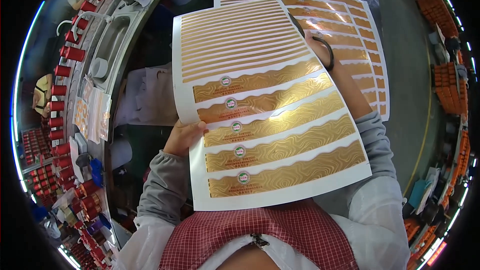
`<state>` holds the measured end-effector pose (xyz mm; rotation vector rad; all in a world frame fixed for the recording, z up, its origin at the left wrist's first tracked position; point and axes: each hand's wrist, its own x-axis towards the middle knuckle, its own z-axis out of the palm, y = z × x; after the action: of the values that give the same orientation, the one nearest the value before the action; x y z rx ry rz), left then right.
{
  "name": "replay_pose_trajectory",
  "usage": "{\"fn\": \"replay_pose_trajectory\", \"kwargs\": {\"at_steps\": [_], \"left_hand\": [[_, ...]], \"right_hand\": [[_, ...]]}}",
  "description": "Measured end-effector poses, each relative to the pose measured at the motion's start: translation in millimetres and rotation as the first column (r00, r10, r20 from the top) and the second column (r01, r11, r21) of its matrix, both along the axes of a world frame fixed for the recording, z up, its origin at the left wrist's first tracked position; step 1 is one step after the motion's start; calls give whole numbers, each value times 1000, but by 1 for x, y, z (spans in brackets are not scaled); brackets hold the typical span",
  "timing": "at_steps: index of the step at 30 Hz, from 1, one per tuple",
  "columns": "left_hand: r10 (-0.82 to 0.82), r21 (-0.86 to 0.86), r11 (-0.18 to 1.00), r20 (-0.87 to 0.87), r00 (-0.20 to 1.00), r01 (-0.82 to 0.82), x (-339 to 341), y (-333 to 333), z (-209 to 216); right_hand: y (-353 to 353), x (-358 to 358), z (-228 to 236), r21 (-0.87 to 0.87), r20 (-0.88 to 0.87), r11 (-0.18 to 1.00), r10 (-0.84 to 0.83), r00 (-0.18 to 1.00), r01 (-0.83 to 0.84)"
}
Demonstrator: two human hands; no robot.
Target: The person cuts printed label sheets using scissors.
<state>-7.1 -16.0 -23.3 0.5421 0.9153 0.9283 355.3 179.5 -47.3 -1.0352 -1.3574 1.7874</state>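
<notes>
A white sheet of gold labels [275, 135] is held up tilted in front of me. Its upper part carries narrow gold strips, its lower part several wide wavy-edged bands with small round emblems. My left hand [186, 136] pinches the sheet's left edge, thumb on the front. Beside the sheet's upper right edge, partly behind it, is my right hand [316, 46]; its fingers are hidden, so its grip does not show. A black band [330, 54] circles that wrist. More gold label sheets [372, 45] lie beyond, under my right forearm.
A metal sink [112, 37] and a counter with a white cup [99, 67] run along the left. Many red canisters [72, 53] line its far side, where a person in yellow [42, 95] is. Orange stacks [447, 82] stand at right past a grey floor [407, 80].
</notes>
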Motion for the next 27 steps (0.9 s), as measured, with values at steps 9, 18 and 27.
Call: {"fn": "replay_pose_trajectory", "kwargs": {"at_steps": [9,18,27], "left_hand": [[-22,12,1000,11,1000,22,-1,1,11],[-4,34,999,57,998,2,-2,-1,0],[13,41,999,29,999,-14,8,1,22]], "right_hand": [[21,-6,15,-158,-70,972,164,984,-174],[30,5,-22,-21,-186,989,141,972,-147],[45,-4,2,-161,-171,984,45,984,-73]]}}
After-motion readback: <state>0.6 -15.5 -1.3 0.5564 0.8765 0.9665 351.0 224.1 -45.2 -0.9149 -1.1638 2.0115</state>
